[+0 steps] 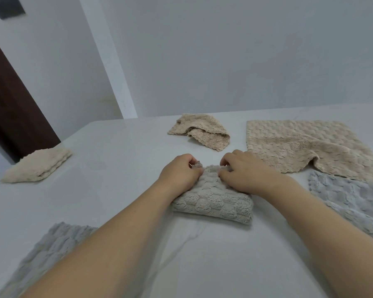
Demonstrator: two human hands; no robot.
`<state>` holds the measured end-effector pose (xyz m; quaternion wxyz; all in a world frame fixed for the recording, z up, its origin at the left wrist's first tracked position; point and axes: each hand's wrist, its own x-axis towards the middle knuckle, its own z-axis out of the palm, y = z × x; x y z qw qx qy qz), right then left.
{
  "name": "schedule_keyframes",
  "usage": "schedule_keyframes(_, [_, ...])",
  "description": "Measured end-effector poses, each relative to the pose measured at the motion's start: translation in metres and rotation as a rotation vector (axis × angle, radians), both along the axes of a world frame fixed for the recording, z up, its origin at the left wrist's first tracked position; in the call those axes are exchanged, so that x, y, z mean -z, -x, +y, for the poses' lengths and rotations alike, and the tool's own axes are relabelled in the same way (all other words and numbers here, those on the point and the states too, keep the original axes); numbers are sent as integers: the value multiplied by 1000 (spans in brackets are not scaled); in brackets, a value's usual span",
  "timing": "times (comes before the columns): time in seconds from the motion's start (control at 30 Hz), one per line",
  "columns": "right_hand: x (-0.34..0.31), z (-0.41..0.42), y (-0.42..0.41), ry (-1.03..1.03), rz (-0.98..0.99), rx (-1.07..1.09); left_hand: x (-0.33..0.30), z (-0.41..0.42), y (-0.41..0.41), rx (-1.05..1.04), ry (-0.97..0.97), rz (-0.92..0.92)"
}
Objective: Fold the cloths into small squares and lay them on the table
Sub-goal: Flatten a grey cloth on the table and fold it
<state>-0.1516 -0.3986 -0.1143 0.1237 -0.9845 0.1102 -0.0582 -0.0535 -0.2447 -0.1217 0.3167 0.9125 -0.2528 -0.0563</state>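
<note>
While pinned under both hands: grey folded cloth [211, 196], lying on the counter [121, 168] directly beneath the fingers, already close to a small square.
Left hand [180, 172]: curled, pinching the far left corner of the stacked layers.
Right hand [242, 174]: curled likewise, pinching the far right corner, fingers [225, 163] tucked into the pile edge.
Feel, judged: light, thick, plush, limp; layers springy, likely to puff open once released.
Slip, judged: smooth glossy counter, so the bundle may slide if pushed rather than pressed.
Best hold, judged: at the far corners where the edges meet, just under the fingertips; thin single edges flop.
Beyond the fingers: crumpled beige cloth [199, 134], unfolded.
Right of the fingers: large beige cloth [306, 147] spread with one fold, grey cloth [353, 203] nearer, overlapping its edge.
Far left of the fingers: folded beige square [38, 165], set down.
Near left, below the wrist: another grey cloth [50, 250].
</note>
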Motion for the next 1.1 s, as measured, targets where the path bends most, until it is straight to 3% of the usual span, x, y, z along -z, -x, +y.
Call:
schedule_keyframes(0.27, [19,5,-5,87,-83,0,-14,32,32,-242,333,259])
schedule_keyframes(0.37, [22,5,-6,104,-155,-15,-10,43,60,-232,404,346])
schedule_keyframes(0.57, [21,1,-4,-2,-371,32,-3,36,71,-214,439,190])
schedule_keyframes(0.73, [22,-1,-5,-27,-384,67,-3,37,72,-242,422,-115])
schedule_keyframes(0.8, [23,-2,-7,-116,-319,74,-2,34,71,-277,374,-109])
schedule_keyframes(0.9, [24,-5,-8,-252,-306,49,1,28,67,-297,115,-15])
schedule_keyframes(1.0, [23,-6,-7,-267,-269,35,4,28,63,-297,-34,-27])
schedule_keyframes(1.1, [19,-7,-7,-236,-224,40,6,30,62,-326,-62,-82])
